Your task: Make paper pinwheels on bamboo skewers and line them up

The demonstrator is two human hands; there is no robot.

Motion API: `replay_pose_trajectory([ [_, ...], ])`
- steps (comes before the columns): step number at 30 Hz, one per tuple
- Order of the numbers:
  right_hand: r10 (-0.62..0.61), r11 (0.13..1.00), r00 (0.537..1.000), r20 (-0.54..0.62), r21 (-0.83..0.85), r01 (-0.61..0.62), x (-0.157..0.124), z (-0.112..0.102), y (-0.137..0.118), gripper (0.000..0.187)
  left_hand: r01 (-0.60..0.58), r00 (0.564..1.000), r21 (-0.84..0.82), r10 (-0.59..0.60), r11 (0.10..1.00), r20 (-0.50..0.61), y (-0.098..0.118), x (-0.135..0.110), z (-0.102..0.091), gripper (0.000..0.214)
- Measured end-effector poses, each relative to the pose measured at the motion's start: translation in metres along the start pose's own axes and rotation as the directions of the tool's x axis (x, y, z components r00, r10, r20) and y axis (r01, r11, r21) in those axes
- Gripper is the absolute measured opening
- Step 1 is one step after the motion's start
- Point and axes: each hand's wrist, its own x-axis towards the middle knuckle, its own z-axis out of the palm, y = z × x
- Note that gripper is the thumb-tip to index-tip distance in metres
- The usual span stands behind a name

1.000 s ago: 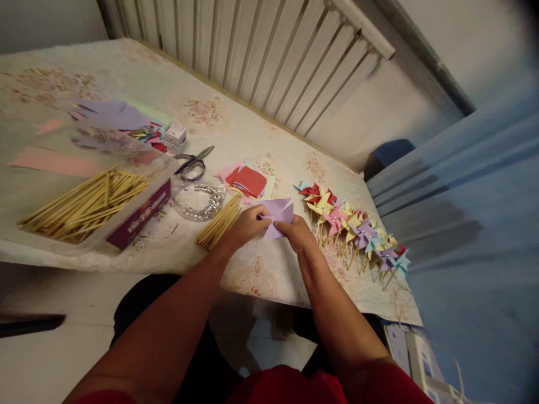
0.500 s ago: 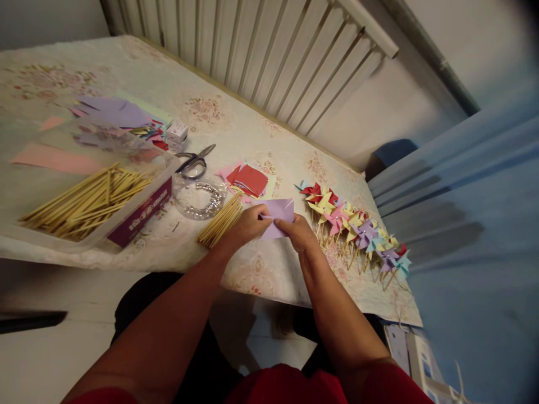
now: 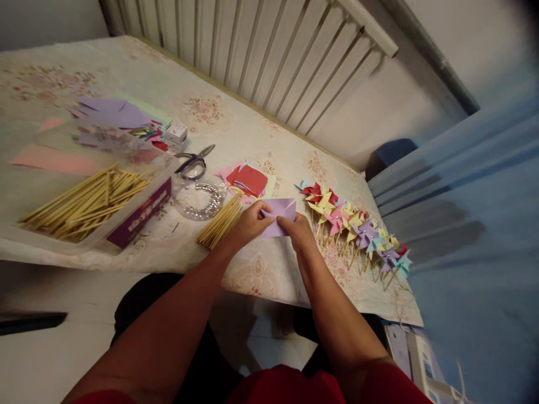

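Note:
A purple paper square (image 3: 283, 208) with a slit at its upper right corner is held between both hands above the table. My left hand (image 3: 254, 220) pinches its left side, thumb near the middle. On the right side, my right hand (image 3: 297, 229) grips the same sheet with its thumb on top. Just left of my left hand lies a bundle of thin wooden sticks (image 3: 219, 222). Behind the hands is a pile of coloured paper squares (image 3: 248, 180), a red one uppermost. Finished paper pinwheels (image 3: 337, 217) on sticks lie in a row to the right.
A clear plastic box (image 3: 138, 207) of wooden sticks stands at the left. Scissors (image 3: 193, 161) and a round clear case of silvery pins (image 3: 200, 200) lie beside it. Paper scraps (image 3: 112, 112) and a small white box (image 3: 176, 132) are farther back. A blue curtain (image 3: 471, 224) hangs at the right.
The purple paper has shifted slightly right and flattened a little in my hands. My left fingers have loosened slightly around its edge; other things stay put.

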Motion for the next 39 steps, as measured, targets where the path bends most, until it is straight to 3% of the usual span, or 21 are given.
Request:
replay_pose_trajectory([
  [3,0.001,1.000,0.998,-0.061,0.012,0.000,0.002,-0.001,0.003,0.028,0.004,0.998,-0.251,-0.018,0.968,-0.052,-0.005,0.003,0.003,0.067],
  [5,-0.012,0.999,0.996,-0.087,0.033,0.015,0.004,-0.001,0.006,0.029,0.037,0.996,-0.350,-0.064,0.936,-0.066,-0.007,0.004,0.004,0.078],
  [9,-0.031,0.997,0.995,-0.097,0.064,0.037,0.005,0.004,0.011,0.030,0.160,0.987,-0.439,-0.152,0.884,0.055,-0.006,0.002,0.004,0.049],
  [12,-0.033,0.997,0.995,-0.089,0.060,0.039,0.003,0.012,0.013,0.029,0.187,0.982,-0.466,-0.159,0.865,0.101,-0.004,0.000,0.005,0.036],
  [20,-0.019,0.999,0.997,-0.081,0.033,0.022,0.006,0.021,0.022,0.032,0.204,0.975,-0.425,-0.223,0.882,0.005,-0.008,0.003,0.006,0.038],
  [29,-0.011,0.999,0.997,-0.073,0.044,0.014,0.010,0.022,0.029,0.032,0.263,0.959,-0.299,-0.284,0.917,-0.026,-0.006,0.002,0.005,0.033],
  [39,-0.004,0.990,1.000,-0.021,0.141,0.007,0.002,0.021,0.018,0.030,0.227,0.972,-0.355,-0.234,0.907,0.024,-0.014,0.004,0.003,0.040],
])
